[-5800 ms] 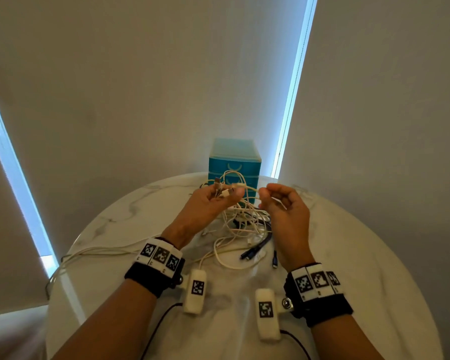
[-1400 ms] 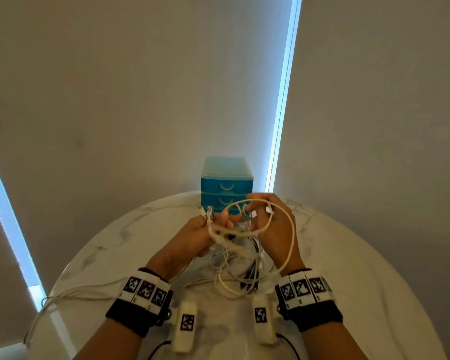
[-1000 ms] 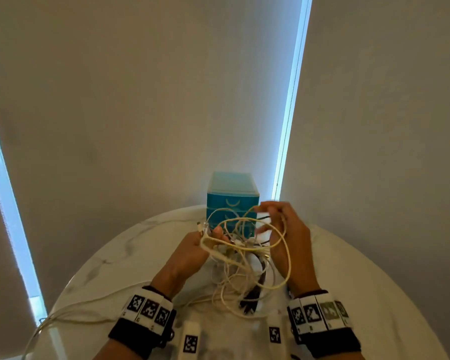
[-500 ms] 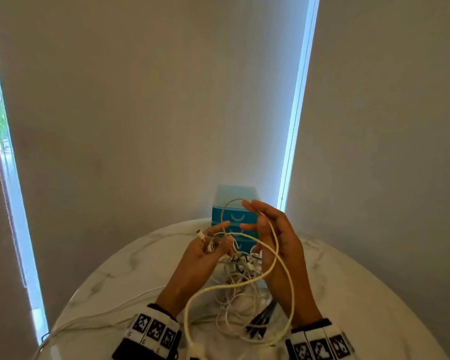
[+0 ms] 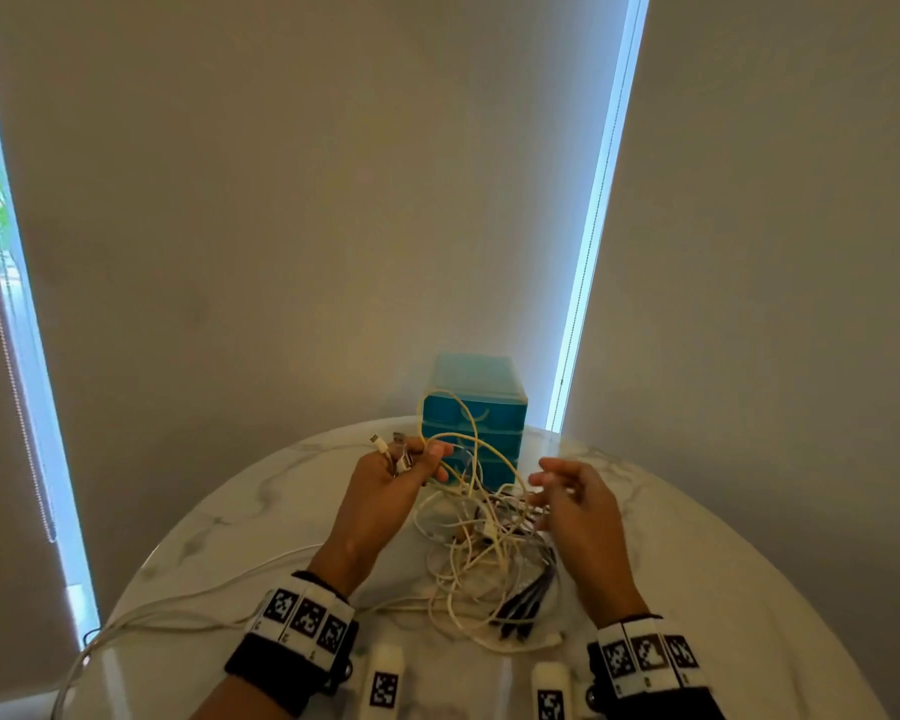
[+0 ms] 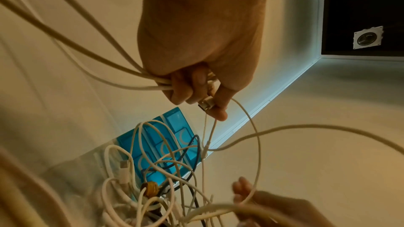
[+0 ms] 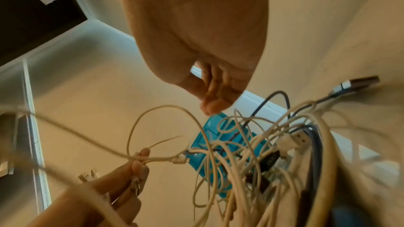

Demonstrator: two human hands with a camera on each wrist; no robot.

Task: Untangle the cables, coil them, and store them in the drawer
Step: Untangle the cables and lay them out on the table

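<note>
Half a second ago the right hand (image 5: 580, 517) was raised with a cream cable looped around its fingers; now it has dropped to the right of the pile with fingers loosely spread and holding nothing, and a strand merely brushes its fingertips in the left wrist view. That loop has been let go, so the untangling is likely still at an early stage and nothing is coiled yet.

The left hand (image 5: 393, 488), centre of the head view, is clamped on several plug ends and strands. From it a yellowish cable (image 5: 466, 449) arches upward in front of the blue drawer unit (image 5: 475, 407), then bends down into the tangle of cables (image 5: 489, 558) lying on the marble surface (image 5: 723, 589) at lower centre. The drawers appear closed. The tangle has no single long axis.
</note>
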